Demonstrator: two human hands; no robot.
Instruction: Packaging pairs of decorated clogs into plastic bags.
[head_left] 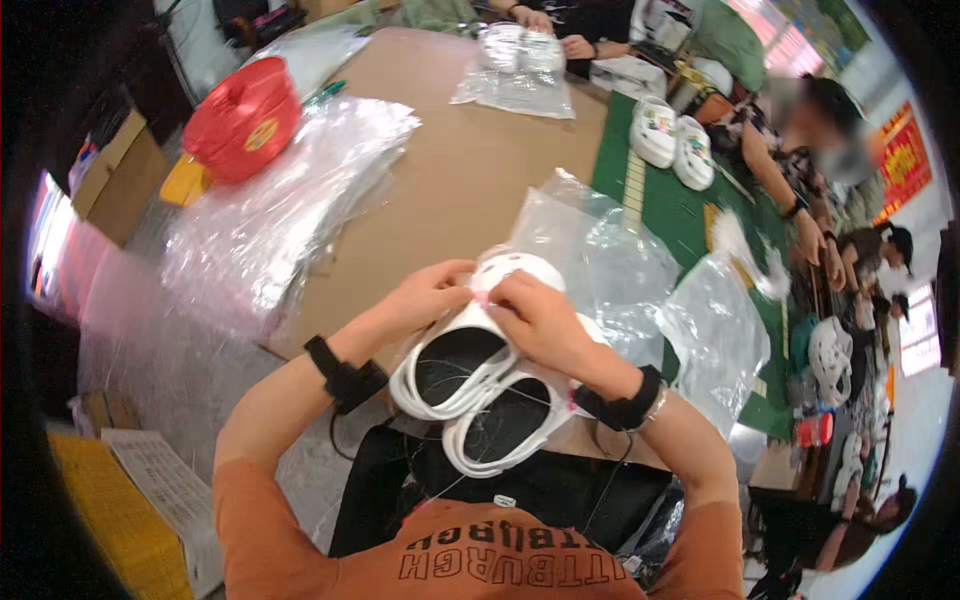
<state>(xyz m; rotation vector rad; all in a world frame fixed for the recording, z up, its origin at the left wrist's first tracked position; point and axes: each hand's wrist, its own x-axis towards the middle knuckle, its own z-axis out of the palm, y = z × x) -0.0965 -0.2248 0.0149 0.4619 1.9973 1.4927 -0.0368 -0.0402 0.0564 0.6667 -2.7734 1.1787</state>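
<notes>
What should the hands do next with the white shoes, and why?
Probably slide the shoes into the clear bag. Both hands, left hand and right hand, hold the pair together by the toes, and the bag lies right behind them.

You see a brown work table (450, 180) under even, bright light. Beside its right edge lies a green mat (680, 215); beyond its left edge, a cardboard box (115, 175) on the floor.
</notes>
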